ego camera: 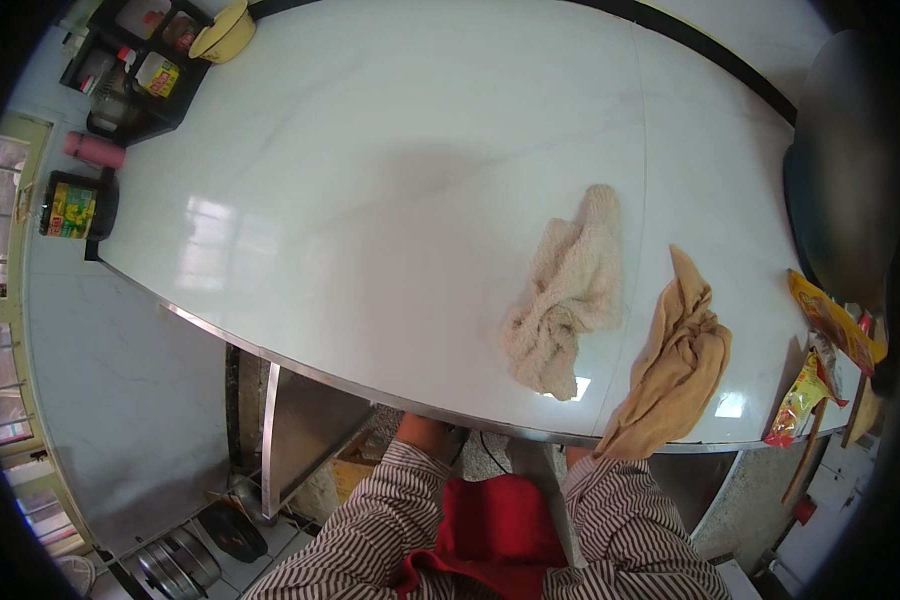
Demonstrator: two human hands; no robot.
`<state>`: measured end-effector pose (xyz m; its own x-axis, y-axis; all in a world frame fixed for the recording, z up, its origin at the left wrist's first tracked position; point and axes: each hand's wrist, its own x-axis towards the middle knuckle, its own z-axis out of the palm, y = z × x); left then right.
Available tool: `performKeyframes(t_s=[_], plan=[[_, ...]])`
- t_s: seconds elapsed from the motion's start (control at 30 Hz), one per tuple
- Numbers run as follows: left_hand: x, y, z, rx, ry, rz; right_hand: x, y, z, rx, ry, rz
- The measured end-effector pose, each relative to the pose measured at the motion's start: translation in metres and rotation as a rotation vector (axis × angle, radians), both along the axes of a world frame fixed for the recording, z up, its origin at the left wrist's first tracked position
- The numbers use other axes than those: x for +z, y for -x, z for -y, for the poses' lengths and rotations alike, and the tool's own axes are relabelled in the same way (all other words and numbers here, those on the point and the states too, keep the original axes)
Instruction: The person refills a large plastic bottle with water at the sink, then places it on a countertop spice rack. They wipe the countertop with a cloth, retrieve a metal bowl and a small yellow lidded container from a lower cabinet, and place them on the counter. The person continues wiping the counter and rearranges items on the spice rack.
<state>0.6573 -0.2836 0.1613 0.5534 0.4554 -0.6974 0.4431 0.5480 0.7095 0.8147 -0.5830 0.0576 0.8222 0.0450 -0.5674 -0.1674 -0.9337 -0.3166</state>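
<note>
Both of my arms, in striped sleeves, reach forward under the front edge of the white countertop (390, 247). My left hand is hidden below that edge, with only the bare wrist showing. Out of sight in the same way is my right hand, past a sliver of bare wrist. Above on the counter lies a crumpled cream terry towel (562, 300). To its right is a twisted tan cloth (679, 360), whose lower end hangs over the edge by my right sleeve. A cabinet door (311, 427) stands open below, left of my left arm.
A black shelf rack (139, 127) with bottles stands at the far left, near a yellow bowl (229, 34), a pink flask (94, 150) and a large labelled jug (79, 206). Food packets (802, 397) and a large dark pan (840, 202) are at right. Metal pots (176, 562) sit lower left.
</note>
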Motion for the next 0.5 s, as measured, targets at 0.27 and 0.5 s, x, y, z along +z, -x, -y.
performKeyframes(t_s=[0.27,0.5], plan=[[0.007,0.008,0.011,-0.004,-0.007,0.039,0.025,0.017,0.014,0.084,-0.068,0.042],[0.101,0.074,0.067,0.078,0.006,0.126,0.149,0.095,0.007,0.043,-0.852,-0.220]])
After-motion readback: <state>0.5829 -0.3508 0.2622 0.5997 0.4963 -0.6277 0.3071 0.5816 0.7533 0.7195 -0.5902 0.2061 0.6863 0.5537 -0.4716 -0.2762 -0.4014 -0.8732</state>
